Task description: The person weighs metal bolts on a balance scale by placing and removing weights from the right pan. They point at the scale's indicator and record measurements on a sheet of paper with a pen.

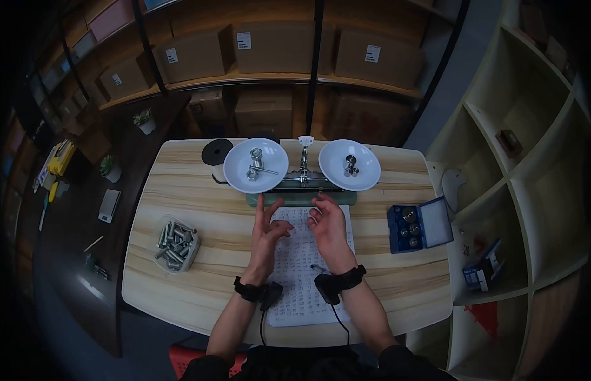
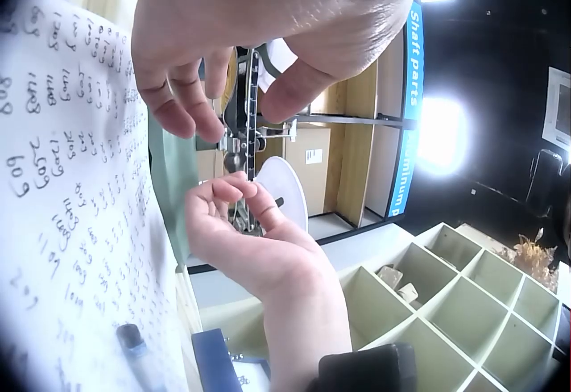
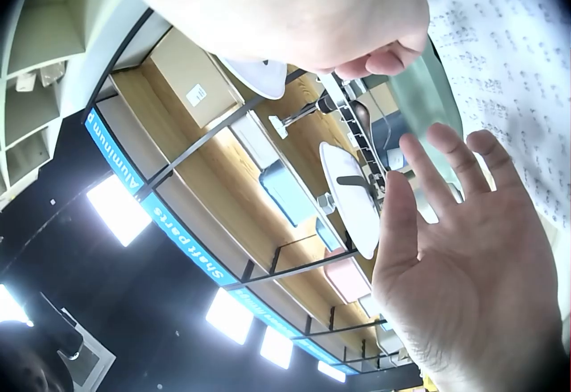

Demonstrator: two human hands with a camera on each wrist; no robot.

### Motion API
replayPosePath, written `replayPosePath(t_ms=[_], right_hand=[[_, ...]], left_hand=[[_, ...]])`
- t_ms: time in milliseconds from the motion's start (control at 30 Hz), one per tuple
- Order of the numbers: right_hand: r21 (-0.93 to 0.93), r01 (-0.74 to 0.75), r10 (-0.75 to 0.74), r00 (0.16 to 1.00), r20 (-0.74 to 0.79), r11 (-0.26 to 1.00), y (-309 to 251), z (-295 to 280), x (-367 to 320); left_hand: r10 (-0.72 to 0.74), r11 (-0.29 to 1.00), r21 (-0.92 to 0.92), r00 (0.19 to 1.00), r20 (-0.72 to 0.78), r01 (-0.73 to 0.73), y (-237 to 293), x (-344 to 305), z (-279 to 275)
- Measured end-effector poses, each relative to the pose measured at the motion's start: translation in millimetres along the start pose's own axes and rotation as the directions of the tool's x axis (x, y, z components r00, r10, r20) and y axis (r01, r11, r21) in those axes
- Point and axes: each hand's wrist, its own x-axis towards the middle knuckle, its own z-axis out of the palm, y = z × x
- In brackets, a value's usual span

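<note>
Both hands hover above a handwritten sheet [image 1: 298, 301], just in front of a green-based balance scale [image 1: 302, 199]. My left hand [image 1: 265, 240] has its fingers spread and holds nothing; its palm shows in the right wrist view. My right hand [image 1: 331, 233] faces it with loosely bent fingers, also holding nothing. On the scale's left white pan [image 1: 237, 174] lie a large nut [image 1: 257, 153], a bolt [image 1: 265, 170] and another piece of hardware. Small metal weights [image 1: 351, 164] stand on the right pan [image 1: 368, 159]. A pen [image 1: 319, 269] rests on the sheet beside the right wrist.
A clear bin of bolts [image 1: 175, 246] stands on the table's left. To the right is an open blue weight box [image 1: 397, 230]. A spool [image 1: 217, 153] stands behind the left pan. Cubby shelves [image 1: 498, 133] flank the right side; a dark side table [image 1: 79, 241] is at left.
</note>
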Motion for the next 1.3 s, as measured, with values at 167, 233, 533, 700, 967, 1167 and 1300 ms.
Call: replayPosePath(t_ms=[167, 233, 533, 700, 967, 1167, 1300], right_hand=[[-0.007, 0.011, -0.011, 1.000, 0.024, 1.000, 0.2, -1.2, -1.0], [-0.015, 0.020, -0.020, 1.000, 0.021, 1.000, 0.0, -1.2, -0.4], [-0.019, 0.047, -0.046, 0.999, 0.022, 0.999, -1.5, 0.6, -2.5], [-0.017, 0.054, -0.054, 0.999, 0.005, 0.998, -1.3, 2.2, -2.7], [-0.021, 0.044, -0.044, 0.999, 0.016, 0.999, -0.5, 0.2, -1.5], [-0.026, 0.045, -0.044, 0.999, 0.022, 0.999, 0.5, -0.6, -1.7], [-0.031, 0.046, -0.046, 0.999, 0.007, 0.998, 1.1, 1.0, -1.3]], left_hand=[[0.008, 1.000, -0.017, 1.000, 0.021, -0.008, -1.6, -0.2, -0.5], [-0.003, 1.000, -0.005, 1.000, 0.020, 0.003, -1.4, -0.2, 0.0], [-0.012, 1.000, -0.005, 1.000, 0.029, 0.012, 0.0, -1.6, 0.7], [-0.017, 1.000, 0.000, 1.000, 0.026, 0.017, 0.2, -0.9, 0.5], [-0.017, 1.000, 0.009, 1.000, 0.025, 0.017, -1.0, -1.4, -0.4], [-0.015, 1.000, 0.015, 1.000, 0.019, 0.015, 0.6, -2.2, 0.9], [-0.013, 1.000, 0.014, 0.999, 0.030, 0.012, -1.2, -1.6, -0.8]])
